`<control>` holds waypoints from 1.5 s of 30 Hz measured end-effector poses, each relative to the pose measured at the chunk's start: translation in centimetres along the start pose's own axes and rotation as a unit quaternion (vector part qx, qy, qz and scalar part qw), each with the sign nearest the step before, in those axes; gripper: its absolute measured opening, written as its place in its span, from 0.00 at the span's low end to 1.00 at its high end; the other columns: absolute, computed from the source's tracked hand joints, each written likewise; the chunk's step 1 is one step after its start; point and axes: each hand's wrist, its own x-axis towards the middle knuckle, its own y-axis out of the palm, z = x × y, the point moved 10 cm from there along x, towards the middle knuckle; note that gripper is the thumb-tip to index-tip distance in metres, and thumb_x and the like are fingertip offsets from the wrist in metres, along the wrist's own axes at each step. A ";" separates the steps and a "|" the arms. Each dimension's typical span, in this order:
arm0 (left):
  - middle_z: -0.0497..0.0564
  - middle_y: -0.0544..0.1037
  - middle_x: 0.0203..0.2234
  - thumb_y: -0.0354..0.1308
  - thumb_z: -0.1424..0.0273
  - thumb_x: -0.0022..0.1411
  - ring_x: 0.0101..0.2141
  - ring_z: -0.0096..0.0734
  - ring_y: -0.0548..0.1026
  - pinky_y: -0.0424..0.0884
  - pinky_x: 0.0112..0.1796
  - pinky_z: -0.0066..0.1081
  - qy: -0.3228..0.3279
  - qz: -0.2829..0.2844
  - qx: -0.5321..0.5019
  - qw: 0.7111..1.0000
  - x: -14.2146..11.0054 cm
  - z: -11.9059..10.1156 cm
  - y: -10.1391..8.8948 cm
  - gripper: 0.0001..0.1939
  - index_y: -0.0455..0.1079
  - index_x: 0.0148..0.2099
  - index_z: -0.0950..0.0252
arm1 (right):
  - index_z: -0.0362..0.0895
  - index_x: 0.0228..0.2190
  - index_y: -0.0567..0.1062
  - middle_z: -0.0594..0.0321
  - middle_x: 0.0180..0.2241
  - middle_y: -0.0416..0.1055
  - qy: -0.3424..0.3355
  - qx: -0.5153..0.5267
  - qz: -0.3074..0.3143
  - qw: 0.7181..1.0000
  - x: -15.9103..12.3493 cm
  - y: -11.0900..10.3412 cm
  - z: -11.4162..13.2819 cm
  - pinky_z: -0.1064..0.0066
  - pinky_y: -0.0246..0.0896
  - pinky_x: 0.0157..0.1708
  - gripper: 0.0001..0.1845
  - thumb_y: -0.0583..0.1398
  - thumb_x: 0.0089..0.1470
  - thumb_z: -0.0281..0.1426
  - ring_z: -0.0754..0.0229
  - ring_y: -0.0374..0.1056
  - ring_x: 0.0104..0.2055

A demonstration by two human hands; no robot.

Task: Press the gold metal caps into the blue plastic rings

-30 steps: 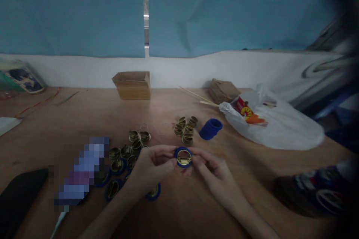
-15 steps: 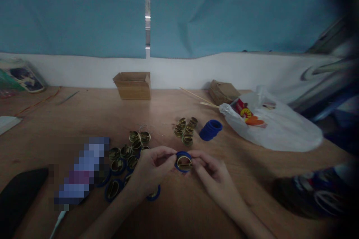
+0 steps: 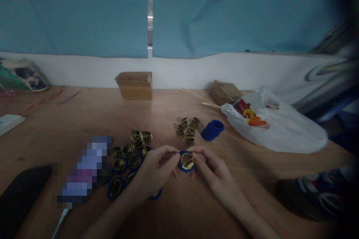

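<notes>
A round brass pin-back badge (image 3: pixel 187 161) with a blue ring about its edge is held up between my hands, its back with the pin bar facing me. My left hand (image 3: pixel 157 167) pinches its left edge between thumb and fingers. On the opposite edge my right hand (image 3: pixel 212 168) grips in the same way. Left of my left hand lies a group of brass badges (image 3: pixel 128 150), several of them ringed in blue and some partly hidden by my wrist. Beyond my hands are several brass badges without rings (image 3: pixel 190 130) and a leaning stack of blue rings (image 3: pixel 213 130).
A pixelated phone (image 3: pixel 84 171) on a white cable and a dark flat object (image 3: pixel 25 190) lie at left. An open cardboard box (image 3: pixel 135 89) stands by the wall. At right are a white plastic bag (image 3: pixel 291 130), a brown paper packet (image 3: pixel 225 91) and a dark labelled bottle (image 3: pixel 314 194).
The badge's pin bar was lying nearly level across the back and now slants up to the right. Both hands keep hold of the badge. The whole view has shifted slightly.
</notes>
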 end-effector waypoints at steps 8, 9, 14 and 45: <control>0.46 0.74 0.18 0.52 0.65 0.64 0.15 0.23 0.72 0.66 0.18 0.23 -0.035 0.032 -0.008 0.999 0.0 0.6 0.6 0.14 0.74 0.41 0.70 | 0.47 0.46 0.63 0.70 0.23 0.67 0.020 0.058 0.039 0.997 -0.2 1.0 -0.4 0.70 0.65 0.30 0.17 0.55 0.61 0.42 0.63 0.68 0.26; 0.46 0.75 0.18 0.52 0.65 0.64 0.15 0.24 0.73 0.67 0.19 0.23 -0.033 0.031 -0.011 0.999 0.0 0.6 0.6 0.14 0.74 0.41 0.70 | 0.47 0.47 0.62 0.70 0.23 0.68 0.023 0.066 0.041 0.997 -0.2 1.0 -0.4 0.70 0.65 0.30 0.17 0.55 0.61 0.42 0.63 0.68 0.26; 0.48 0.77 0.20 0.51 0.64 0.64 0.18 0.27 0.76 0.69 0.22 0.25 -0.018 -0.006 -0.018 1.000 0.3 0.3 -0.2 0.14 0.73 0.41 0.70 | 0.47 0.49 0.61 0.66 0.29 0.71 0.019 0.115 0.059 0.992 -0.2 1.4 -0.4 0.69 0.68 0.33 0.17 0.57 0.60 0.38 0.63 0.69 0.29; 0.53 0.75 0.44 0.51 0.66 0.67 0.45 0.34 0.74 0.69 0.46 0.35 0.047 0.031 0.052 0.997 -1.4 -1.3 0.8 0.14 0.60 0.54 0.60 | 0.47 0.39 0.72 0.62 0.36 0.76 -0.122 -0.103 -0.032 0.987 -0.3 -0.3 2.1 0.70 0.69 0.37 0.06 0.57 0.59 0.29 0.60 0.73 0.38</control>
